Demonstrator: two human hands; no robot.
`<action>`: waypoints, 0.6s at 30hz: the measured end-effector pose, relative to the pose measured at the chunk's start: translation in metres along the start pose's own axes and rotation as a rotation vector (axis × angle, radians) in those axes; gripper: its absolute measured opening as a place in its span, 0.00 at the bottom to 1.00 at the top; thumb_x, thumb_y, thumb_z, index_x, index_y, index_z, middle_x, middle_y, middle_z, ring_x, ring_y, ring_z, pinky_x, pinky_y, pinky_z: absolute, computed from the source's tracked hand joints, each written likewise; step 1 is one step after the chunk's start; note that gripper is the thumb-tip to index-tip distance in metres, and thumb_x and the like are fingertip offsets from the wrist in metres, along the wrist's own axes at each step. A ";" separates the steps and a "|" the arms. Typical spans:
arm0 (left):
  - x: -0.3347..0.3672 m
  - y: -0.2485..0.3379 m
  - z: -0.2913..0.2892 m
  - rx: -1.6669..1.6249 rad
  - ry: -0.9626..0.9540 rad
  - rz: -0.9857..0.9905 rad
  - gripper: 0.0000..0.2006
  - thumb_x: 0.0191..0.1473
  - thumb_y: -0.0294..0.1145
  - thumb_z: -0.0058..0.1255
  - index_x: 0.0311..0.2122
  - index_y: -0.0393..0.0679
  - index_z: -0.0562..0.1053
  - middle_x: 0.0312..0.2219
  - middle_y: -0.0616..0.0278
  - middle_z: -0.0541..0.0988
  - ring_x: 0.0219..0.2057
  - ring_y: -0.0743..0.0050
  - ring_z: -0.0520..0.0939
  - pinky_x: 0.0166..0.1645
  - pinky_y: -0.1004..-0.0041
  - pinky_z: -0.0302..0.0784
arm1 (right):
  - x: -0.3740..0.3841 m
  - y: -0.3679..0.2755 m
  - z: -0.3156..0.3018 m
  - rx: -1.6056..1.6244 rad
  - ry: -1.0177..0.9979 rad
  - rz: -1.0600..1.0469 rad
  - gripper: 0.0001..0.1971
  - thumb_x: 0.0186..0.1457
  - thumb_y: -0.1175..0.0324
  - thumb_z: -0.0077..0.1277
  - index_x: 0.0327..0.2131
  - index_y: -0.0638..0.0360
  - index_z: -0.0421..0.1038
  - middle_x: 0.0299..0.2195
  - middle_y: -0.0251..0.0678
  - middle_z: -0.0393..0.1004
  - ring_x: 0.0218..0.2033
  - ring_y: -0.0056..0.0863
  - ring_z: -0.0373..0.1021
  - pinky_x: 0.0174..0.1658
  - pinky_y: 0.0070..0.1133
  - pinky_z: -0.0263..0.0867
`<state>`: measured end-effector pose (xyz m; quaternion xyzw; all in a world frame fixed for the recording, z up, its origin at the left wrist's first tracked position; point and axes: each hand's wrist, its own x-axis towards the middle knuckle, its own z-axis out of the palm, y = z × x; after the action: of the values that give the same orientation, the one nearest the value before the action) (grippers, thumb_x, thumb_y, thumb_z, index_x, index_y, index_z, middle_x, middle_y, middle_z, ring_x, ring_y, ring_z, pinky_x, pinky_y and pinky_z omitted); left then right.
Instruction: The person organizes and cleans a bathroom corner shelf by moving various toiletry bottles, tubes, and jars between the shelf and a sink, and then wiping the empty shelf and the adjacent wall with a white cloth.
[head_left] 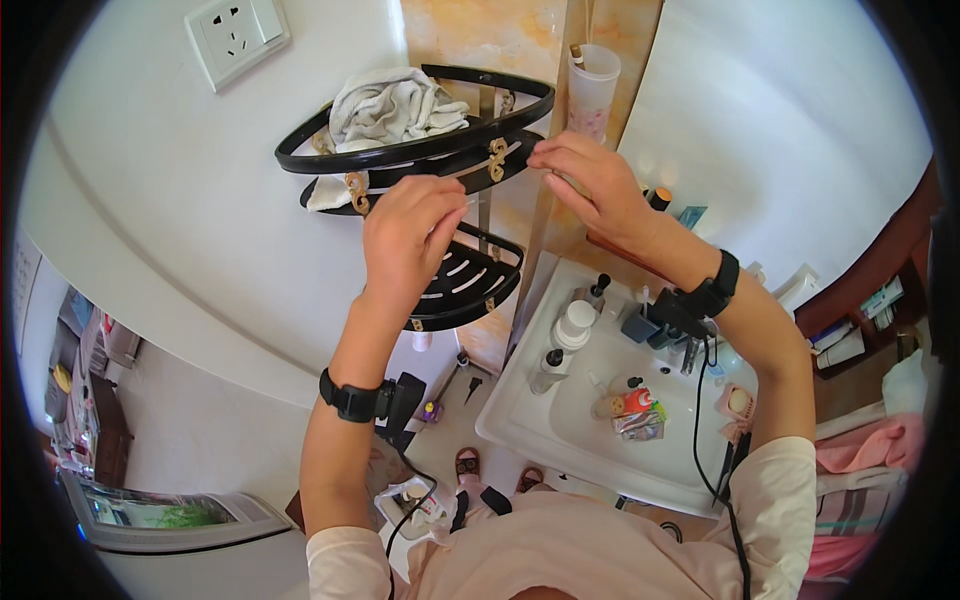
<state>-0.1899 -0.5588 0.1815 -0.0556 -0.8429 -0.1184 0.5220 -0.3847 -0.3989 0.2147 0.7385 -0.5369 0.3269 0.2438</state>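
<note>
A black rack [415, 154] (cloth [395, 108] on top) hangs near a sink [590, 462].

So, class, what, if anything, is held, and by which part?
That cannot be told: the left hand and right hand are curled near the black corner rack, but no held thing shows clearly.

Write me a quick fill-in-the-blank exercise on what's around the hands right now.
1. A crumpled grey cloth lies on the ____ tier of the two-tier black corner shelf.
2. The wall socket is coloured ____.
3. The pale cup is nearer the right hand than the ____ hand.
4. Both wrist straps are coloured ____.

Missing words: upper; white; left; black.
</note>
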 end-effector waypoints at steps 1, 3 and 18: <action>-0.004 0.004 -0.001 -0.004 0.001 -0.001 0.08 0.41 0.22 0.59 0.30 0.39 0.75 0.32 0.57 0.79 0.35 0.58 0.79 0.37 0.69 0.74 | -0.004 0.004 0.006 -0.002 -0.003 0.002 0.08 0.52 0.73 0.49 0.36 0.64 0.70 0.36 0.39 0.71 0.37 0.37 0.69 0.39 0.28 0.66; -0.024 0.024 -0.007 0.065 0.037 0.062 0.05 0.42 0.22 0.58 0.28 0.39 0.75 0.29 0.59 0.79 0.30 0.58 0.79 0.33 0.69 0.74 | -0.010 0.011 0.020 -0.011 0.021 0.038 0.16 0.53 0.71 0.48 0.46 0.62 0.68 0.42 0.42 0.70 0.44 0.39 0.68 0.46 0.28 0.65; -0.154 0.032 -0.027 -0.022 -0.108 -0.610 0.03 0.48 0.20 0.54 0.30 0.37 0.75 0.24 0.56 0.77 0.22 0.66 0.77 0.29 0.75 0.73 | 0.011 0.019 0.050 0.090 -0.206 0.070 0.27 0.46 0.61 0.55 0.52 0.52 0.66 0.48 0.39 0.70 0.53 0.36 0.62 0.61 0.35 0.49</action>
<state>-0.0908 -0.5297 0.0601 0.1883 -0.8457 -0.2757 0.4163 -0.3893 -0.4473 0.1897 0.7593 -0.5693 0.2814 0.1422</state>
